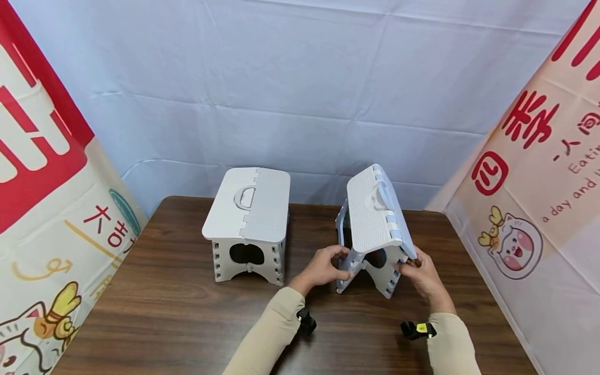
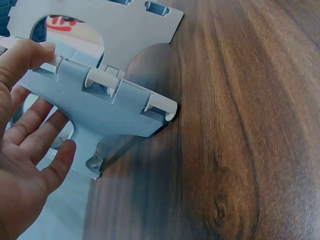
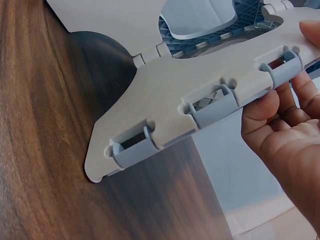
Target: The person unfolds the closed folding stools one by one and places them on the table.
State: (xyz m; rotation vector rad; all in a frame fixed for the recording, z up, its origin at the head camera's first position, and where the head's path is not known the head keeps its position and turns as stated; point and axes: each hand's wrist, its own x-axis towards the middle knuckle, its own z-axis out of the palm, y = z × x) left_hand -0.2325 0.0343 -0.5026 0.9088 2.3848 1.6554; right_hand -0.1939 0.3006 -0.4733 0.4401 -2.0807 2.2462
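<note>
A white and pale blue folding stool [image 1: 372, 221] stands partly folded on the table, its two top halves sloping from a raised middle seam. My left hand [image 1: 323, 266] grips its near left leg edge, thumb on the hinged corner and fingers along the side panel [image 2: 115, 107]. On the opposite side my right hand [image 1: 425, 278] holds the right leg edge below the seat; in the right wrist view its fingers curl at the hinged edge of the white end panel [image 3: 165, 97]. The end panel is bent at its middle joint. Some right fingertips are hidden behind the stool.
A second folding stool [image 1: 248, 208] stands fully unfolded to the left, with a flat top and a handle. Under both lies a dark wooden table [image 1: 178, 312]. Pale cloth [image 1: 281, 94] hangs behind, and printed cloths [image 1: 525, 219] flank the sides.
</note>
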